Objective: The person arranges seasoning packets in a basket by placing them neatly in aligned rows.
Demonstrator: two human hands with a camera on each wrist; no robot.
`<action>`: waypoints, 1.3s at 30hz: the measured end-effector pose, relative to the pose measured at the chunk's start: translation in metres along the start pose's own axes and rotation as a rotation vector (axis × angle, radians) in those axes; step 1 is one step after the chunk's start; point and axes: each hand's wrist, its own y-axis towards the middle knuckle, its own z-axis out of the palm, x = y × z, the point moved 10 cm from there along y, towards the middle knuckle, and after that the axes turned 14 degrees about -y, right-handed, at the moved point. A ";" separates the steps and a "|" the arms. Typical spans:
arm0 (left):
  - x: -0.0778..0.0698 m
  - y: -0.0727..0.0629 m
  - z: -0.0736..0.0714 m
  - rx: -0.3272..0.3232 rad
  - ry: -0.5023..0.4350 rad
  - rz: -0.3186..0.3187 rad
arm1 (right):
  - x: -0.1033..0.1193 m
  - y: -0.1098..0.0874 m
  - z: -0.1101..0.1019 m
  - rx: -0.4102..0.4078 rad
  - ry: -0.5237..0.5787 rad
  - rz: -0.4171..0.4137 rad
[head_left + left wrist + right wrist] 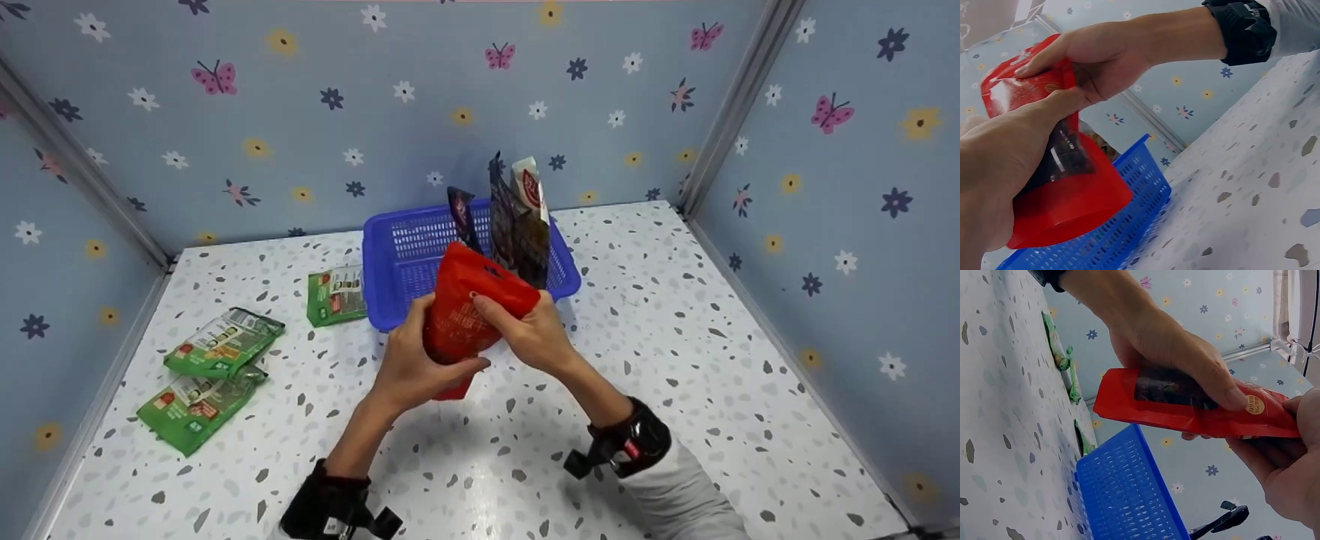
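Two bare hands holding a red stand-up pouch (461,324) aloft over the terrazzo-patterned table (495,472), at the near side of a blue perforated basket (380,289). The left hand (416,367) comes in from the lower left, its fingers curled round the pouch's side and its thumb laid across the lower front. The right hand (541,337) reaches in from the lower right and pinches the upper corner, thumb on the printed face, fingers largely hidden behind. Each wrist bears a black strap. The pouch leans, its upper end overlapping the basket's near rim in the head view.

The left wrist view adds a dark window (1064,157) low on the pouch and the broad red base beneath it. The right wrist view shows a round yellow sticker (1255,404) beside the left thumb, with left fingertips just visible under the pouch's edge; the right hand is cropped there by the frame.

Only the head view lays out the surroundings clearly: a small dark packet (461,214), a taller dark packet (501,221) and a white-topped packet (531,210) upright in the basket, and three green packets on the table to its left, one (326,298) just beside it, two (225,345) overlapping farther off.
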 end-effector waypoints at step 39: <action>0.062 -0.006 -0.028 0.093 0.704 0.079 | -0.015 0.008 -0.044 -0.208 0.041 0.066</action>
